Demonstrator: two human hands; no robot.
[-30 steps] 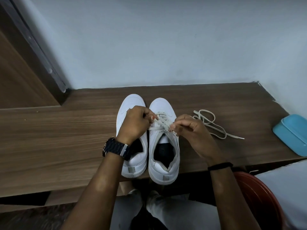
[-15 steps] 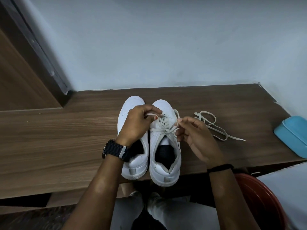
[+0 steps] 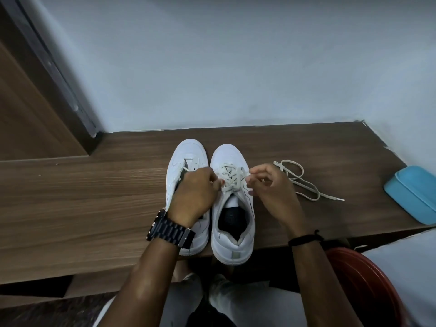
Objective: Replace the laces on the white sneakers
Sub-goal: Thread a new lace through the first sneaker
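A long brown wood-grain tabletop (image 3: 77, 199) runs across the view against a pale blue-grey wall (image 3: 236, 62), with a brown wooden panel (image 3: 26, 114) at the far left. At the lower right sits a round red plastic basin (image 3: 368, 286), and on the tabletop's right edge lies a light-blue plastic box with rounded corners (image 3: 412, 197). The 2 white sneakers stand side by side near the tabletop's front edge, toes toward the wall and heels slightly over the edge. The left white sneaker (image 3: 186, 156) has bare eyelets where they show, its rear part hidden under the left wrist. The right white sneaker (image 3: 232, 234) carries an off-white lace (image 3: 232, 178) crisscrossed through its upper eyelets. The left hand (image 3: 193, 197), above a black link-band wristwatch (image 3: 171, 228), is curled over the gap between the sneakers and pinches the lace end at the right sneaker's left side. The right hand (image 3: 273, 192), with a thin black wristband (image 3: 304, 239) behind it, pinches the other lace end between thumb and forefinger at the sneaker's right side. A loose off-white flat lace (image 3: 304, 182) lies coiled on the tabletop just right of that hand.
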